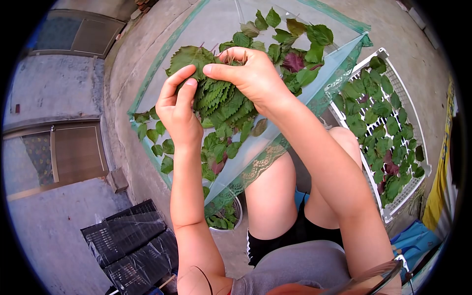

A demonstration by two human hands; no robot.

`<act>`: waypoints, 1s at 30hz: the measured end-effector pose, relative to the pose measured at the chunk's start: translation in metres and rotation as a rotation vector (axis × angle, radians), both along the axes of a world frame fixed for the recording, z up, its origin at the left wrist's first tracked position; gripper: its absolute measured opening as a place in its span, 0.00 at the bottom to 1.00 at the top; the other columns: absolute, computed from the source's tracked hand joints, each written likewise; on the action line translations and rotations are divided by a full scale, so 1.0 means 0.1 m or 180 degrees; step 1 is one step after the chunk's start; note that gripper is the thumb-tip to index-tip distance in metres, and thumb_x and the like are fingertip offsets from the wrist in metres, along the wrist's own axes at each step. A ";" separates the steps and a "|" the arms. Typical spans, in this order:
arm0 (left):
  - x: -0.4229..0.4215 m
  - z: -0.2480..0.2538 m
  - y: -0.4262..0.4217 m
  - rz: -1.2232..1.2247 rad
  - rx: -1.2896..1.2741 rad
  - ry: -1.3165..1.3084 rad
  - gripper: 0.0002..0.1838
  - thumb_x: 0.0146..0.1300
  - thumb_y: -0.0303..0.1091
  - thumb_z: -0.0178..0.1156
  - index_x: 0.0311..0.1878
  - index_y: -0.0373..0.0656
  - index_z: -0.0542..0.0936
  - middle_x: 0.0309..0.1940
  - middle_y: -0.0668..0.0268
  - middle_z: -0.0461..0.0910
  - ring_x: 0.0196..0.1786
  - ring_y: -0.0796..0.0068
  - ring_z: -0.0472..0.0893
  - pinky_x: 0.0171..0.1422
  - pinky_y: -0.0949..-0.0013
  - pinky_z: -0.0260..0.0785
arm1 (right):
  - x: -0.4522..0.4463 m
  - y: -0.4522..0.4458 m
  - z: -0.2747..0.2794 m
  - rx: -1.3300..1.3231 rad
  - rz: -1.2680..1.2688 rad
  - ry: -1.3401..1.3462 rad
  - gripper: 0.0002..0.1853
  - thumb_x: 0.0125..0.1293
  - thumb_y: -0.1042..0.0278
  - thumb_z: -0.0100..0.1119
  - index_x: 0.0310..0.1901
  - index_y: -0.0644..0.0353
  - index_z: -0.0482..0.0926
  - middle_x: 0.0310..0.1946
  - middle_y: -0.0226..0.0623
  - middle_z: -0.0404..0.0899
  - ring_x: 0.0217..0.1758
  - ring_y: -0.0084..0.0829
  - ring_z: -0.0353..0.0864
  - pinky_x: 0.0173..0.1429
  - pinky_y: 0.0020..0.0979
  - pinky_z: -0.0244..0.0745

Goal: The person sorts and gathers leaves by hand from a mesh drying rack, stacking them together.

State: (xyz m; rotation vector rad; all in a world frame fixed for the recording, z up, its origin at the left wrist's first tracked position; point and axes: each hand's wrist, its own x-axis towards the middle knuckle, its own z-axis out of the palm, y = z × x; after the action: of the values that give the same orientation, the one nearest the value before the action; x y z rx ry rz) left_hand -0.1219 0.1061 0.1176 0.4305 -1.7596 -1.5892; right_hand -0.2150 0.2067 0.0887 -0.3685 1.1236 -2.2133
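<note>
A thick stack of green perilla leaves (pixel 222 101) with serrated edges is held up in front of me. My right hand (pixel 250 73) grips it near the stems, the thumb pressed on top and reddish stems poking out by the fingers. On the stack's left side, my left hand (pixel 182 105) pinches the edge of a broad leaf (pixel 192 60) between thumb and fingers. Below both hands, loose green and purple leaves (pixel 294 62) lie scattered over a pale mesh food cover (pixel 196 25) with green lace trim.
To the right, a white plastic crate (pixel 388 216) holds many loose leaves. Under the mesh's near corner stands a round container (pixel 239 216) with more leaves. Black plastic-wrapped crates (pixel 132 246) sit at lower left, near a wall with windows (pixel 78 150).
</note>
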 end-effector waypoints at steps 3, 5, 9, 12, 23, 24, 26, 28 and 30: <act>0.01 -0.02 -0.03 -0.0007 -0.0170 -0.0070 0.12 0.58 0.24 0.59 0.46 0.34 0.80 0.33 0.72 0.79 0.29 0.89 0.67 0.32 0.84 0.56 | 0.02 0.01 0.03 -0.0081 0.0033 -0.0016 0.16 0.49 0.68 0.72 0.34 0.69 0.77 0.29 0.34 0.80 0.33 0.19 0.76 0.39 0.22 0.72; 0.03 -0.02 -0.03 0.0018 -0.0321 -0.0106 0.12 0.58 0.24 0.59 0.46 0.34 0.80 0.33 0.72 0.79 0.29 0.90 0.67 0.32 0.84 0.56 | 0.03 0.01 0.04 -0.0062 -0.0036 0.0057 0.14 0.50 0.69 0.71 0.34 0.67 0.77 0.28 0.33 0.79 0.31 0.18 0.74 0.37 0.22 0.71; 0.04 -0.02 -0.05 0.0090 -0.0712 -0.0175 0.12 0.60 0.25 0.58 0.46 0.34 0.80 0.32 0.72 0.78 0.28 0.89 0.66 0.30 0.83 0.55 | 0.02 -0.02 0.00 0.0059 -0.0179 0.0214 0.12 0.51 0.69 0.70 0.33 0.65 0.77 0.26 0.30 0.77 0.29 0.17 0.71 0.34 0.22 0.69; -0.04 -0.05 -0.12 0.0391 -0.0433 -0.0110 0.11 0.61 0.26 0.57 0.46 0.34 0.80 0.32 0.70 0.79 0.26 0.89 0.66 0.29 0.83 0.56 | 0.01 0.02 0.04 0.0119 -0.0756 0.0029 0.08 0.55 0.72 0.68 0.33 0.60 0.77 0.30 0.25 0.78 0.34 0.15 0.73 0.41 0.19 0.69; -0.38 -1.65 -1.00 0.0128 -0.1546 -0.3108 0.20 0.54 0.39 0.63 0.49 0.40 0.81 0.39 0.57 0.84 0.44 0.64 0.83 0.52 0.65 0.73 | -0.21 0.11 0.09 -0.0337 -0.2088 -0.0461 0.11 0.54 0.71 0.68 0.30 0.61 0.73 0.24 0.24 0.71 0.25 0.14 0.64 0.28 0.20 0.60; -0.42 -1.77 -1.05 0.0108 -0.1532 -0.3114 0.20 0.54 0.39 0.63 0.49 0.40 0.81 0.39 0.57 0.84 0.44 0.64 0.83 0.52 0.65 0.73 | -0.21 0.10 0.09 -0.0376 -0.2127 -0.0464 0.11 0.54 0.71 0.68 0.31 0.62 0.73 0.24 0.24 0.72 0.25 0.14 0.64 0.28 0.21 0.61; -0.52 -2.15 -1.26 0.0134 -0.2124 -0.3323 0.20 0.54 0.38 0.62 0.49 0.41 0.81 0.41 0.57 0.84 0.47 0.61 0.82 0.55 0.62 0.72 | -0.20 0.10 0.11 -0.0389 -0.2150 -0.0480 0.11 0.54 0.71 0.67 0.31 0.62 0.73 0.25 0.25 0.72 0.25 0.14 0.65 0.28 0.21 0.61; -0.63 -2.34 -1.35 0.0220 -0.2195 -0.3507 0.19 0.55 0.37 0.61 0.50 0.43 0.81 0.44 0.57 0.83 0.50 0.58 0.81 0.57 0.60 0.71 | -0.18 0.10 0.14 -0.0421 -0.2160 -0.0500 0.11 0.54 0.71 0.67 0.31 0.62 0.72 0.25 0.25 0.72 0.26 0.14 0.65 0.28 0.21 0.61; -0.71 -2.49 -1.41 0.0517 -0.2411 -0.3385 0.18 0.55 0.37 0.61 0.50 0.45 0.81 0.48 0.57 0.81 0.52 0.58 0.79 0.58 0.60 0.70 | -0.18 0.11 0.14 -0.0360 -0.2250 -0.0534 0.11 0.54 0.72 0.66 0.32 0.63 0.72 0.24 0.26 0.72 0.25 0.15 0.66 0.27 0.22 0.62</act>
State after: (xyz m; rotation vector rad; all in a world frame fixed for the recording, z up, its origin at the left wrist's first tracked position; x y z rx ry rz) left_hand -0.1931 -0.0345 -0.1317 1.1011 -2.8011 -0.4194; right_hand -0.2329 0.2175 0.1026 0.2112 1.1535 -2.8549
